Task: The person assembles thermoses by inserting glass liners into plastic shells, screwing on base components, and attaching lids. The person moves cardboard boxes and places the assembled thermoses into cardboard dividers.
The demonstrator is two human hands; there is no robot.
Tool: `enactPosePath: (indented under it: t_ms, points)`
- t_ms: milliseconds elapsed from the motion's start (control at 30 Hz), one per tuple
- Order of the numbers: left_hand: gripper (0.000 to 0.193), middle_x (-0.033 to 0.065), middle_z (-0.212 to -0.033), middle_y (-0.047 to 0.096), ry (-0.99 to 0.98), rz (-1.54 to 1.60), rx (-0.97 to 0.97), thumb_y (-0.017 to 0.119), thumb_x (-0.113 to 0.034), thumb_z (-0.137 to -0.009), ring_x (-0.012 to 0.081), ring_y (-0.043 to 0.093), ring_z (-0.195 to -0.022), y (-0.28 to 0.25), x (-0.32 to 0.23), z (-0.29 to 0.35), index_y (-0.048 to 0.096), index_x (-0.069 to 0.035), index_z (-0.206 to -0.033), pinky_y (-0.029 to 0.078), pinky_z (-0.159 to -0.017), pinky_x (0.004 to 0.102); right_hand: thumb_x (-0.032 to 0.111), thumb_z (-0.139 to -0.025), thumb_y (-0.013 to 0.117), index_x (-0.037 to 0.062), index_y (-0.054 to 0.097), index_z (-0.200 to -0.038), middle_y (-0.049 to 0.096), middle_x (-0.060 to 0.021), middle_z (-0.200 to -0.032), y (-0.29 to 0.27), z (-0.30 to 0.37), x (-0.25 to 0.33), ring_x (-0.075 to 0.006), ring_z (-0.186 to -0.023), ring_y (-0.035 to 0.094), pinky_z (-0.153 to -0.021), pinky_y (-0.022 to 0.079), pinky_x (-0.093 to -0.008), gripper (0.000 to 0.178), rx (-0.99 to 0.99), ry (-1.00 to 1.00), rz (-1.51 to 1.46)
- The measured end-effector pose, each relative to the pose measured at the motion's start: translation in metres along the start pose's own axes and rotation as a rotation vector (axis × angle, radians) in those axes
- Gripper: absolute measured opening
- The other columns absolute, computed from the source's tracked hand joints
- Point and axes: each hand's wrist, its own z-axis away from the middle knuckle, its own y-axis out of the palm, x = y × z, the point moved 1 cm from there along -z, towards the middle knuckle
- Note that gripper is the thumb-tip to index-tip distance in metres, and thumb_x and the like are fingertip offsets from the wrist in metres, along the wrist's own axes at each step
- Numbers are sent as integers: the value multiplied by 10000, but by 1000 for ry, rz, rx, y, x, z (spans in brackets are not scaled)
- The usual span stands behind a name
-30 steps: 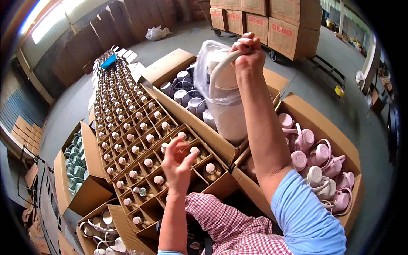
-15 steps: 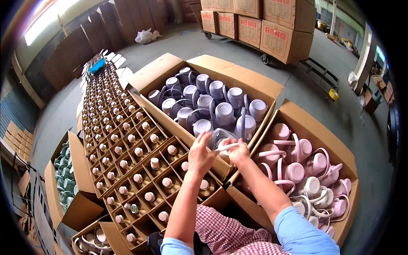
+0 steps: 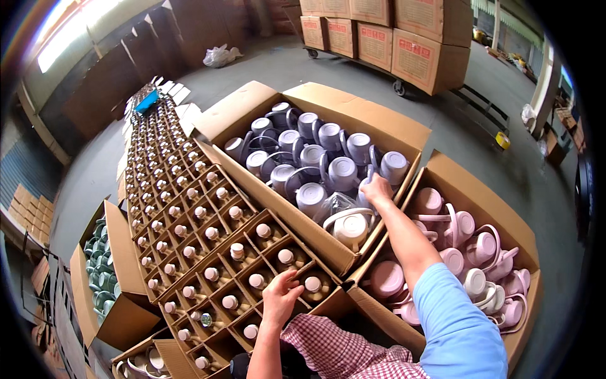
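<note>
My right hand (image 3: pixel 377 189) reaches into the box of purple pieces, its fingers closed on a purple cup-shaped lid (image 3: pixel 366 199) with a loop handle; the hand partly hides it. Near that box's close corner, a white cup-shaped lid (image 3: pixel 351 228) with a strap-like handle sits beside a crumpled clear plastic bag (image 3: pixel 336 203). My left hand (image 3: pixel 281 295) hovers over the divided carton, empty, with fingers slightly curled and apart. Pale-capped bottles (image 3: pixel 286 256) stand upright in the cells around it.
The purple lids' cardboard box (image 3: pixel 265 192) adjoins a box (image 3: pixel 489 197) of pink and white lids on the right. A box (image 3: pixel 126 252) of green lids stands left of the long bottle rows. Farther back are a cart of stacked cartons (image 3: pixel 420 60) and a tape roll (image 3: pixel 502 140).
My hands have parted: the left drew back over the bottles, the right moved farther into the purple box. The white piece they held now rests in that box's near corner.
</note>
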Motion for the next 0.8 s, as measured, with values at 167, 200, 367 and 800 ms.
enactPosePath:
  t_ms: [167,200,367,800]
  points:
    - [315,77,-904,684,-97,83,-125,659,-30,-781,124,649,-811,-35,16,14,627,9,-1091,517,-704,234,275,-579,704,-2,643,-786,657,-219,-792,-34,-20,-17,-378,-769,635,-691,491,-434,351,-136,-248,-299]
    - [300,79,-918,682,-108,110,-127,654,-38,-788,129,651,-808,-38,12,13,630,13,-1083,514,-690,229,253,-609,691,4,629,-758,649,-190,-723,-60,-5,6,-319,-716,641,-664,492,-400,297,-70,-340,-523]
    - [390,169,-1120,618,-173,554,135,502,-272,-937,245,670,-884,-1,-25,-7,532,6,-1209,550,-720,328,318,-884,564,9,585,-763,465,6,-509,-214,155,108,-57,-379,412,-340,324,-220,332,403,-568,-765]
    - [501,134,-1063,595,128,986,-182,449,-447,-950,213,612,-910,-61,26,97,449,-37,-1239,528,-759,336,242,-880,570,19,503,-900,592,-141,-742,-210,374,78,-328,-689,623,-597,496,-410,234,1615,-1625,-53]
